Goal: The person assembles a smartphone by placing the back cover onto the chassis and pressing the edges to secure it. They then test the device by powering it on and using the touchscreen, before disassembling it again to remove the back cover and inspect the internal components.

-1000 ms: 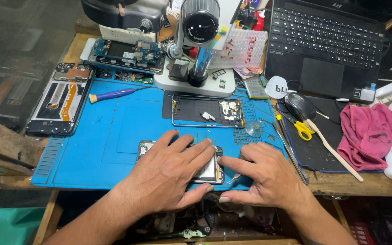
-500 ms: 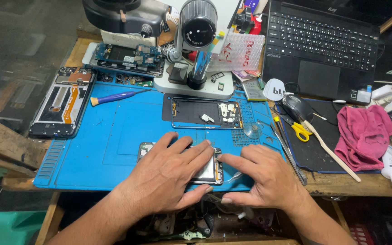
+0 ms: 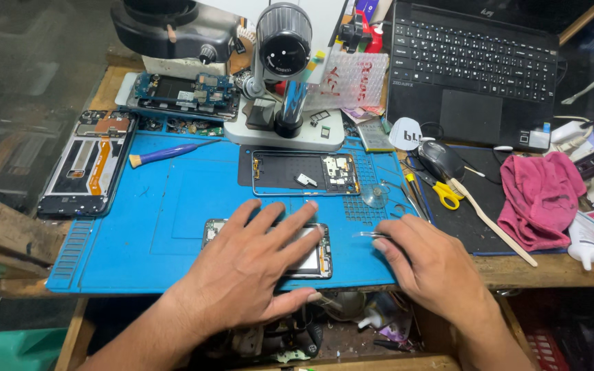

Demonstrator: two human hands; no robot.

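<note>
In the head view, most of the opened phone (image 3: 314,257) is covered by the left hand (image 3: 256,271), which is laid flat on it with fingers spread and extended toward 1 o'clock; nothing is gripped, the phone is only pressed against the blue mat (image 3: 159,220). Only the phone's right edge and a corner at 10 o'clock of the hand can be seen. The right hand (image 3: 431,264) is set just beside the phone at 3 o'clock, its fingers curled loosely; thin metal tweezers (image 3: 372,235) are seen at its fingertips, but whether they are pinched or merely touched cannot be told. Both forearms are cut off by the lower frame edge. The microscope (image 3: 283,48) is cropped at the top, and the laptop (image 3: 476,69) screen is out of view. A second phone frame (image 3: 304,173) is laid at 12 o'clock of the hands.

Compared with the earlier frames, the right hand is drawn away from the phone toward 3 o'clock, so the hands are now apart; the left hand is kept flat on the phone.
</note>
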